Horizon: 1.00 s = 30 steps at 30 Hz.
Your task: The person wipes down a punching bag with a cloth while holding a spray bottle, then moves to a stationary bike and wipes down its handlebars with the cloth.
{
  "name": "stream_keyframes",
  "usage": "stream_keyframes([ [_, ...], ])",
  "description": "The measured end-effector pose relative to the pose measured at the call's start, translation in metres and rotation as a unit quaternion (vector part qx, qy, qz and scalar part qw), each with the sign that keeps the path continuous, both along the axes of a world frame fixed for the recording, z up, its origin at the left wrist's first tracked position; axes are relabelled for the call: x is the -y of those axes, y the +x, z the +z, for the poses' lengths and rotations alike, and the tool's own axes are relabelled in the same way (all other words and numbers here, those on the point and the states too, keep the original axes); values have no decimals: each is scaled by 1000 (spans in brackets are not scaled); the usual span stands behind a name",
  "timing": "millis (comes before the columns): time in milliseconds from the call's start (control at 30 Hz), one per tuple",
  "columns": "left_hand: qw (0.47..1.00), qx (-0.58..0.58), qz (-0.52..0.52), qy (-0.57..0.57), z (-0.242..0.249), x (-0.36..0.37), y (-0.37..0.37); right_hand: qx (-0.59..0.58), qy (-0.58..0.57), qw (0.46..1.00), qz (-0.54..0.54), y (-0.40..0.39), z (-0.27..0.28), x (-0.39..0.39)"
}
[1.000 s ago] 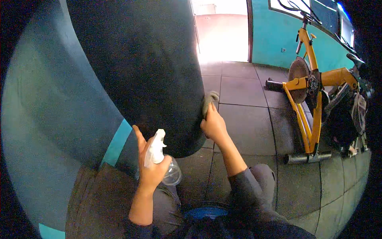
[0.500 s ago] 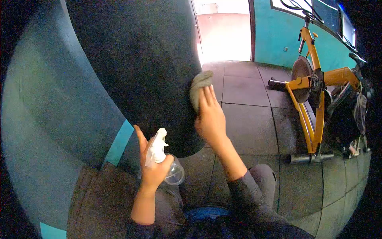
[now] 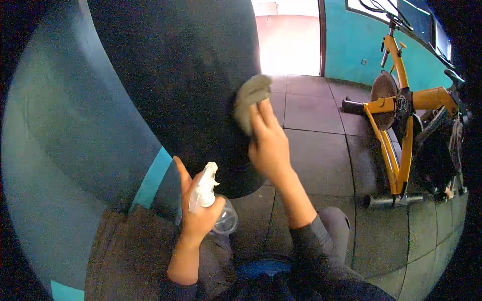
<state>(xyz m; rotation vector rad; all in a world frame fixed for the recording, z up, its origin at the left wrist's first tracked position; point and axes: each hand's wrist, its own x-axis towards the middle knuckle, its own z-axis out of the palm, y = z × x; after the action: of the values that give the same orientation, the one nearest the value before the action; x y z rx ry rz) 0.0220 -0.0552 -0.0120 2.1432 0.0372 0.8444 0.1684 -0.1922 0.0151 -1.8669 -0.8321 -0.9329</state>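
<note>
A big black object with a smooth, rounded surface point(image 3: 175, 75) fills the upper middle of the head view. Against its right edge, my right hand point(image 3: 271, 148) presses a grey-green cloth point(image 3: 247, 103), fingers laid over the fabric. Lower and to the left, my left hand point(image 3: 198, 215) grips a clear spray bottle with a white trigger head point(image 3: 206, 188) round its neck. One finger of that hand points up beside the black object's lower edge. The bottle's transparent body point(image 3: 227, 218) shows partly behind the thumb.
A yellow exercise bike point(image 3: 399, 115) stands on the dark floor tiles point(image 3: 316, 155) at right. Behind it is a turquoise wall point(image 3: 346, 50) with a bright doorway point(image 3: 288, 45). A blue-grey wall with a turquoise stripe point(image 3: 150, 178) curves along the left.
My right hand and the cloth have moved slightly up along the black surface, and the cloth is blurred. The left hand keeps its hold on the spray bottle. The whole view has shifted a little.
</note>
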Motion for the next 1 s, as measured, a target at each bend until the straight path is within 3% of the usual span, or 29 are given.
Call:
stream_keyframes([
  [133,1000,-1,-3,8,-2,-5,-2,-179,19,983,-23,35,-25,12],
  [200,991,30,5,132,0,-5,-2,-190,17,981,-16,35,-32,13],
  [400,999,-2,-17,47,4,4,-2,82,-21,996,18,-28,16,-4],
  [500,998,18,-5,64,3,4,0,124,-32,992,-22,-6,-1,-6],
  [667,995,36,-1,88,4,0,-2,-71,45,996,-30,16,-18,8],
  [767,997,7,-20,73,1,1,-3,-165,27,984,-54,31,-32,14],
  [800,997,10,-21,75,2,1,-3,-162,29,985,-54,25,-30,12],
  [867,994,48,-22,90,1,3,-3,-26,33,999,-17,1,-16,6],
  [1000,998,11,-43,34,-2,5,1,45,-1,999,17,-20,0,-5],
])
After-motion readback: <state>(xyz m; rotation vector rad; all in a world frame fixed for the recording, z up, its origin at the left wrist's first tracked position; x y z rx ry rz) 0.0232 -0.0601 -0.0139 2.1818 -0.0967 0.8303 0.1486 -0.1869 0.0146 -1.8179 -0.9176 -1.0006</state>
